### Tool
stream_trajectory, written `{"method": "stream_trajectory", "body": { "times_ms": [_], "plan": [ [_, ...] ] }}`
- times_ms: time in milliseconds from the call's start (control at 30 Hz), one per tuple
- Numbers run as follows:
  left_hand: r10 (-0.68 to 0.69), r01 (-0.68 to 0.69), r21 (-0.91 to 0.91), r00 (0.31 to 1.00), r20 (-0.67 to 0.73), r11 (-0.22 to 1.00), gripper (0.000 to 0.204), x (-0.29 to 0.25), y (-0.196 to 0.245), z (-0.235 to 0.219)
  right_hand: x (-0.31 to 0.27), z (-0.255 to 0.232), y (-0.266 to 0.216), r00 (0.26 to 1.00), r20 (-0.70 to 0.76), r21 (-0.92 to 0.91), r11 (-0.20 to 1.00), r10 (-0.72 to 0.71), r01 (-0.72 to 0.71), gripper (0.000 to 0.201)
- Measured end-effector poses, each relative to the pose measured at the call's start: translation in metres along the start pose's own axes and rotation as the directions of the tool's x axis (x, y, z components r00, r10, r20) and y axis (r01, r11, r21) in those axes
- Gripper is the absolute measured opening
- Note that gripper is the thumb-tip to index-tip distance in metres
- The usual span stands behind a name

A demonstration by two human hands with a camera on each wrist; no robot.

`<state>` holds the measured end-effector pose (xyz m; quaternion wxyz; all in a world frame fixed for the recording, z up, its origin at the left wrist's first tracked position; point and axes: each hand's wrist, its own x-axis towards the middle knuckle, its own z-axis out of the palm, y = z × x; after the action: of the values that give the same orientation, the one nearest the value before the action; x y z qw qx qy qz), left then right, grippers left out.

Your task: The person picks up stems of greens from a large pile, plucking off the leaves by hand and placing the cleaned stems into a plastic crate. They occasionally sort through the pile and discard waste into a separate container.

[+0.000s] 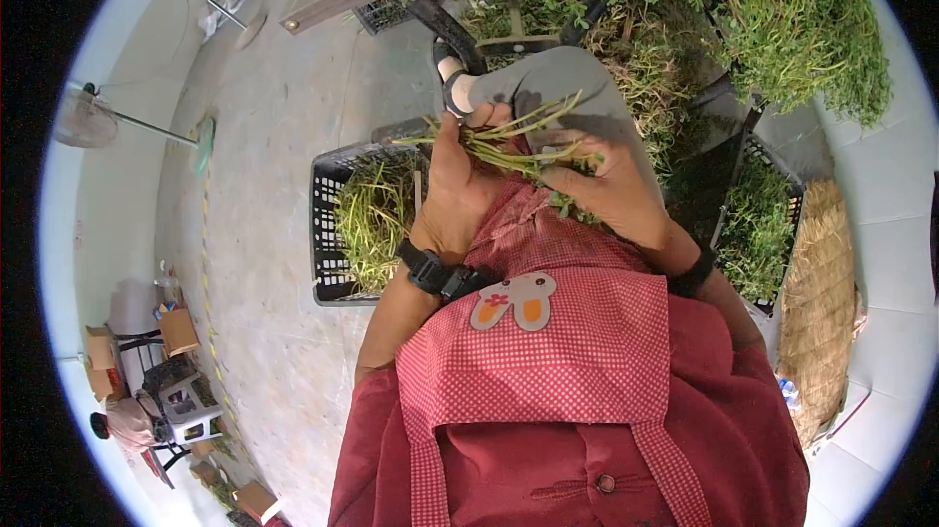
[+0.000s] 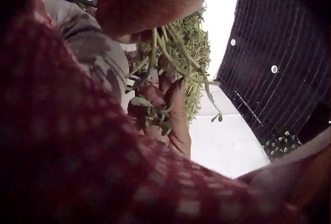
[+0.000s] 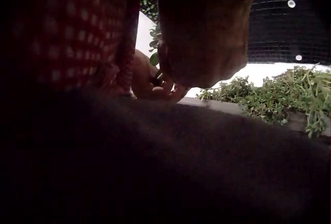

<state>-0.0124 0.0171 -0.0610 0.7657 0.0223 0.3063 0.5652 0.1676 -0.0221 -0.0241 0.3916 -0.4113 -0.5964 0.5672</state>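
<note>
Above the lap, my left hand [image 1: 458,180] grips a small bunch of green stems [image 1: 509,147], thumb on top and fingers curled beneath. My right hand [image 1: 621,196] pinches the leafy end of the same bunch between thumb and fingers. Small leaves [image 1: 569,202] hang below the right fingers. In the left wrist view, thin stems [image 2: 173,53] droop from under the left hand [image 2: 150,1], and the right hand [image 2: 178,123] holds leaves near them. The right wrist view is dark; the right hand [image 3: 204,38] hides most of the stems there.
A black crate [image 1: 331,282] with cut stems stands at the left, another crate [image 1: 782,268] with leafy greens at the right. Heaped greens [image 1: 782,18] cover the table [image 1: 342,6] ahead. A straw mat [image 1: 817,302] lies at the right; fans and a seated person are far left.
</note>
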Motion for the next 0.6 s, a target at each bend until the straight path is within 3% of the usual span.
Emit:
{"method": "stream_trajectory", "body": {
  "times_ms": [133, 200, 267, 300, 333, 400, 433, 467, 500, 600],
  "plan": [
    [-0.028, 0.027, -0.103, 1.000, -0.013, 0.994, 0.052, -0.003, -0.005, 0.011, 0.008, 0.003, 0.022, 0.990, -0.039, -0.150, 0.980, -0.137, 0.130, 0.025],
    [-0.010, 0.009, -0.024, 0.999, -0.052, 1.000, 0.052, -0.006, -0.009, 0.014, 0.009, 0.003, 0.021, 0.983, -0.043, -0.187, 0.968, -0.176, 0.165, 0.025],
    [-0.027, 0.027, 0.018, 1.000, -0.009, 0.999, 0.052, -0.005, -0.011, 0.012, 0.012, -0.003, 0.018, 0.954, -0.022, -0.476, 0.842, -0.299, 0.253, 0.025],
    [-0.047, 0.044, 0.064, 0.998, 0.034, 0.997, 0.053, -0.004, -0.011, 0.011, 0.013, -0.005, 0.020, 0.954, -0.018, -0.478, 0.841, -0.298, 0.254, 0.025],
    [-0.045, 0.043, 0.060, 0.998, 0.034, 0.997, 0.053, -0.003, -0.011, 0.008, 0.014, -0.006, 0.024, 0.953, -0.078, -0.431, 0.872, -0.292, 0.232, 0.023],
    [-0.144, 0.087, 0.231, 0.960, 0.240, 0.969, 0.051, -0.003, -0.010, 0.007, 0.013, -0.012, 0.026, 0.950, -0.131, -0.387, 0.897, -0.283, 0.214, 0.022],
    [-0.140, 0.084, 0.227, 0.959, 0.245, 0.970, 0.051, -0.005, -0.010, 0.010, 0.012, -0.015, 0.025, 0.978, -0.192, -0.189, 0.981, -0.078, 0.041, 0.022],
    [-0.190, 0.148, 0.202, 0.960, 0.208, 0.968, 0.052, -0.008, -0.010, 0.015, 0.012, -0.016, 0.024, 0.968, -0.211, 0.023, 0.991, 0.136, -0.134, 0.021],
    [-0.243, 0.213, 0.176, 0.955, 0.171, 0.961, 0.052, -0.011, -0.010, 0.019, 0.011, -0.016, 0.023, 0.968, -0.213, 0.020, 0.991, 0.133, -0.132, 0.021],
    [-0.229, 0.183, 0.231, 0.954, 0.193, 0.956, 0.055, -0.008, -0.011, 0.015, 0.009, -0.018, 0.021, 0.963, -0.238, 0.160, 0.983, 0.124, -0.087, 0.019]
  ]
}}
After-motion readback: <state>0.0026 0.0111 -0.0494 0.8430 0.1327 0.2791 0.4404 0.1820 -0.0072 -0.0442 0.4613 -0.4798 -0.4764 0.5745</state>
